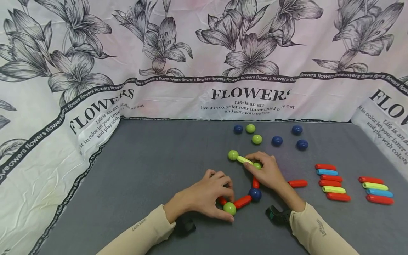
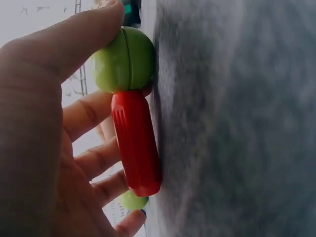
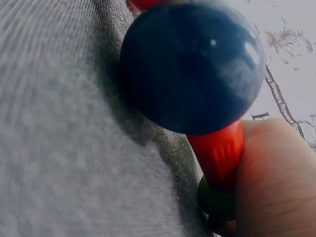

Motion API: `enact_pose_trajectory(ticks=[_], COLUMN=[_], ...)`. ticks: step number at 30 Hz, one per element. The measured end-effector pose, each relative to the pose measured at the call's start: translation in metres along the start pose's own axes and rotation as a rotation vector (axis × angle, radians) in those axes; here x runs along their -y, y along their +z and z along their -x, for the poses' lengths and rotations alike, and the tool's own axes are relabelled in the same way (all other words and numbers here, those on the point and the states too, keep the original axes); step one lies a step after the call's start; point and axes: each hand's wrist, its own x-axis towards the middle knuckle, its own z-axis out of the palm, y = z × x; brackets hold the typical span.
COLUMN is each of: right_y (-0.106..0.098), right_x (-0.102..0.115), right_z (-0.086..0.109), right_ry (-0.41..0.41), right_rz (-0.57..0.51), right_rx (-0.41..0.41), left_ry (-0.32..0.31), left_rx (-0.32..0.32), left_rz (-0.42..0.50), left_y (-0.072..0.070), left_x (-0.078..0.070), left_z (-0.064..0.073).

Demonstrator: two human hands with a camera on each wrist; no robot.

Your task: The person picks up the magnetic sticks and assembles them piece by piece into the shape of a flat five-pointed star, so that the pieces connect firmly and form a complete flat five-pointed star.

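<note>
In the head view, my left hand (image 1: 207, 194) curves around a green ball (image 1: 229, 209), thumb on the near side. A red stick (image 2: 136, 143) joined to that ball lies along its fingers in the left wrist view. Another red stick (image 1: 243, 202) links this ball to a dark blue ball (image 1: 255, 194). From the blue ball, a red stick (image 1: 255, 182) runs up to a green ball (image 1: 256, 165) under my right hand (image 1: 266, 171). That hand pinches a yellow-green stick (image 1: 244, 160) between thumb and index finger; its far end meets another green ball (image 1: 233, 155).
Loose blue balls (image 1: 277, 141) and green balls (image 1: 256, 139) lie toward the back. At right, red, blue and yellow sticks form two columns, one with a blue stick (image 1: 327, 172), one with a yellow stick (image 1: 375, 186). A lone red stick (image 1: 298, 183) lies by the right forearm.
</note>
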Motion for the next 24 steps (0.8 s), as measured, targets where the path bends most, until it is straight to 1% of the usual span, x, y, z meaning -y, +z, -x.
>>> enact_pose_trajectory(ticks=[3,7,12,15,17,19,21,24], right_y=[0.001,0.001,-0.001,-0.001,-0.001,-0.001,-0.001,0.0], right_x=[-0.001,-0.002,-0.003,-0.004,-0.004,-0.004,-0.003,-0.003], right_z=[0.0,-0.001,0.0,0.0,0.001,0.001,0.002,0.003], right_ry=[-0.008,-0.022,-0.041,-0.029,-0.017,-0.009,-0.022,-0.055], right_rz=[-0.006,-0.049,-0.088,-0.119,-0.156,-0.189,-0.215,-0.255], right_rx=[-0.015,-0.03,-0.034,-0.014,0.01,0.034,0.058,0.091], left_ry=[-0.015,-0.053,-0.144,-0.202,-0.239,-0.273,-0.303,-0.351], left_rx=[0.012,0.025,0.05,0.036,0.005,-0.048,-0.124,-0.262], left_rz=[0.024,0.052,0.079,0.104,0.118,0.116,0.093,0.021], left_y=[-0.003,-0.01,-0.024,-0.03,-0.031,-0.032,-0.031,-0.029], left_x=[0.004,0.013,0.028,0.04,0.048,0.056,0.061,0.063], left_z=[0.001,0.005,0.012,0.017,0.019,0.021,0.022,0.021])
